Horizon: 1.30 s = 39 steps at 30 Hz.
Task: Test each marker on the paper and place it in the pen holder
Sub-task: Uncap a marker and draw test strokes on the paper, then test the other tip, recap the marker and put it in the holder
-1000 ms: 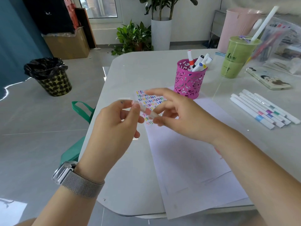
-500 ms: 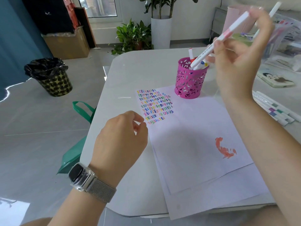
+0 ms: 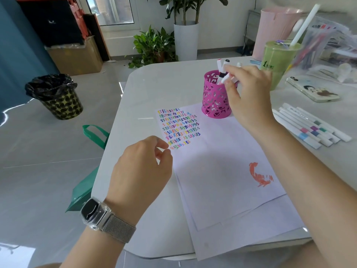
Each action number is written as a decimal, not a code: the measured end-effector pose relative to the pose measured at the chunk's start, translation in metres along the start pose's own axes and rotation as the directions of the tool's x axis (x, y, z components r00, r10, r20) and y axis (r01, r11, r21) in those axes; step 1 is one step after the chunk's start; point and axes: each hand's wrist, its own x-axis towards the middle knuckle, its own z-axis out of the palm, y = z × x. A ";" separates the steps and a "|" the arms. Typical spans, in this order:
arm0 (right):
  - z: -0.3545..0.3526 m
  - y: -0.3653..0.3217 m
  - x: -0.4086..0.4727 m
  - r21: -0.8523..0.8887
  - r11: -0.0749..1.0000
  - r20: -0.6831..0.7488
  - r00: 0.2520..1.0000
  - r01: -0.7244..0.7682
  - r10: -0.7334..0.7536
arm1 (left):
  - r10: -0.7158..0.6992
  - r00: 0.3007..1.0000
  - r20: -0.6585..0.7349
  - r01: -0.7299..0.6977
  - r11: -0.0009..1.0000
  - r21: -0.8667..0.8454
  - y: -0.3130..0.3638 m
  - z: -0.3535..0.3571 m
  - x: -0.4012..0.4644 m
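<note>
Hovering nearest, left hand (image 3: 143,167) with loosely curled fingers holds nothing, idle over the grey counter (image 3: 154,80) edge. Two overlapping white paper sheets (image 3: 222,180) carry rows of squiggles and one orange scribble (image 3: 259,175). Right hand (image 3: 249,93) pinches one white marker (image 3: 228,77), tip into the pink perforated metal pen holder (image 3: 213,99), likely dropping it. Six white markers (image 3: 309,126) wait beside.

Right hand (image 3: 249,93) apparently lowers marker (image 3: 227,78).
</note>
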 end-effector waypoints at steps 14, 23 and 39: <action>-0.073 0.049 -0.025 -0.109 0.876 0.305 0.823 -0.470 0.480 | 0.041 0.999 0.022 -0.041 0.999 0.007 0.001 0.003 -0.001; -0.081 0.102 -0.039 -0.640 0.637 0.334 0.591 -0.430 0.735 | 0.070 0.996 0.046 -0.070 0.997 0.009 0.007 0.009 -0.006; -0.059 0.063 -0.029 -0.538 0.740 0.393 0.656 -0.404 0.644 | 0.091 0.994 0.055 -0.092 0.995 0.024 0.007 0.011 -0.006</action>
